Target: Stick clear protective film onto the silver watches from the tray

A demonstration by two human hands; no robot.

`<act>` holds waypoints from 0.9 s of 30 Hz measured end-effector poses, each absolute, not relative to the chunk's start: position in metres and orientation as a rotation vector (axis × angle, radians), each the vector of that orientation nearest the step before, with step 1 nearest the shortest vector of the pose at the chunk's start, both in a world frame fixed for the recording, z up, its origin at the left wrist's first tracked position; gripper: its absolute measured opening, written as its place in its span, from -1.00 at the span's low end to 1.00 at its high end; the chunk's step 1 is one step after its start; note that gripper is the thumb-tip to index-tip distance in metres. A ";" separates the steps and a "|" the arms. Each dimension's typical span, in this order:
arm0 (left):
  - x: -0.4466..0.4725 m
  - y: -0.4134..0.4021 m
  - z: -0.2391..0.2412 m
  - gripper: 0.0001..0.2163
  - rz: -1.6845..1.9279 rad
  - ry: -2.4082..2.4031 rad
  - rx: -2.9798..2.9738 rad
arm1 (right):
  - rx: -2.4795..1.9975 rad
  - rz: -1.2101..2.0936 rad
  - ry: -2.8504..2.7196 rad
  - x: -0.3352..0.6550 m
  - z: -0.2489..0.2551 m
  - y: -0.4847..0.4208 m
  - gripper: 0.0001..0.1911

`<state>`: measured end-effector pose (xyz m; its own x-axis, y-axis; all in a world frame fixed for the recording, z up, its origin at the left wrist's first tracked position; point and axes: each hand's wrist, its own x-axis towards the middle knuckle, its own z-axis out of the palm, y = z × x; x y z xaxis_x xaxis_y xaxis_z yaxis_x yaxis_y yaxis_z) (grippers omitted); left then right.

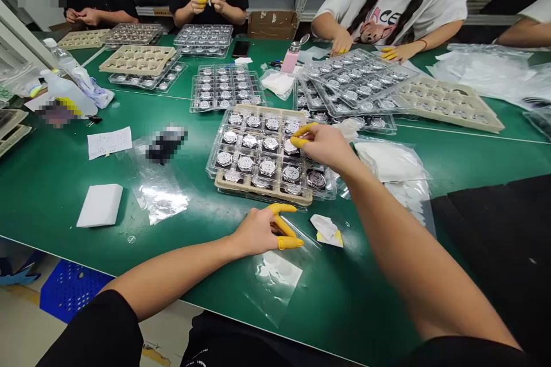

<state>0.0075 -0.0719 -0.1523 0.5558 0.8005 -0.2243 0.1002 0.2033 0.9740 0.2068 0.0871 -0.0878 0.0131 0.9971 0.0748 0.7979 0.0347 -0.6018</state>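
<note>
My right hand, with yellow finger cots on thumb and forefinger, reaches over a clear plastic tray of round silver watch cases. Its fingertips are closed at a watch case in the tray's right column. A beige tray lies beneath the clear one. Nearer the table's front edge, my left hand has its yellow-covered fingers spread, with nothing seen gripped. Below it lies a clear bag with a white sheet inside. A crumpled white and yellow paper is to its right.
Stacked clear trays and a beige tray stand at the back right. A pink bottle is behind. White pad, note and plastic bag lie left. Co-workers sit across the green table.
</note>
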 end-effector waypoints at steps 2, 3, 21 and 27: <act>0.007 -0.072 -0.152 -0.31 0.568 0.890 1.321 | -1.879 0.347 -1.892 0.203 -0.087 0.076 -0.71; 0.008 -0.072 -0.152 -0.31 0.559 0.888 1.329 | -1.892 0.228 -1.887 0.199 -0.086 0.071 -0.68; 0.008 -0.070 -0.157 -0.47 0.606 0.874 1.357 | -2.021 0.279 -1.957 0.127 -0.081 0.068 -0.72; 0.008 -0.070 -0.158 -0.50 0.637 0.861 1.389 | -2.058 0.371 -1.945 0.132 -0.078 0.073 -0.65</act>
